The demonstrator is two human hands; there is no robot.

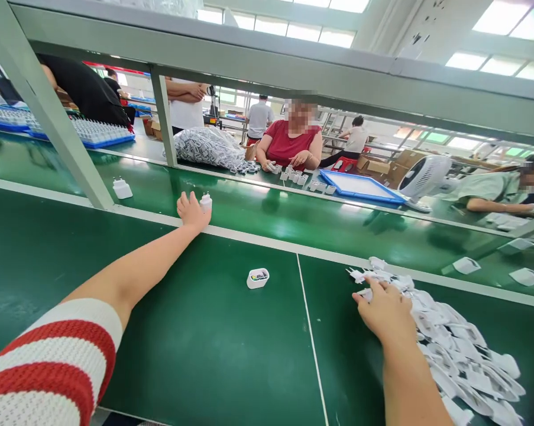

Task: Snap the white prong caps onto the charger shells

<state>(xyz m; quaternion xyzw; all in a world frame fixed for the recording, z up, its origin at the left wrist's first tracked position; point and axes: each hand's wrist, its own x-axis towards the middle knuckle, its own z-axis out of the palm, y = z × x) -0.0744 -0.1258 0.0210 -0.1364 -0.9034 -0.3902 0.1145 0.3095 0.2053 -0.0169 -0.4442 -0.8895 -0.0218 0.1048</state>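
My left hand (192, 212) reaches far forward over the green bench to the conveyor belt (293, 219), its fingers closed on a small white charger (206, 202) that stands on the belt's near edge. Down at the right, my right hand (384, 310) rests with curled fingers on a pile of white plastic parts (457, 349), touching the pieces at the pile's near-left end. Between the hands an open white charger shell (258, 277) lies alone on the bench surface (204, 331). A second white charger (122, 188) stands on the belt further left.
A grey metal frame post (49, 112) slants across the left. Across the belt a seated person in red (291, 145) handles small white parts next to a blue tray (359, 186) and a bag of white cables (209, 148). A white fan (426, 176) and another worker sit at the right.
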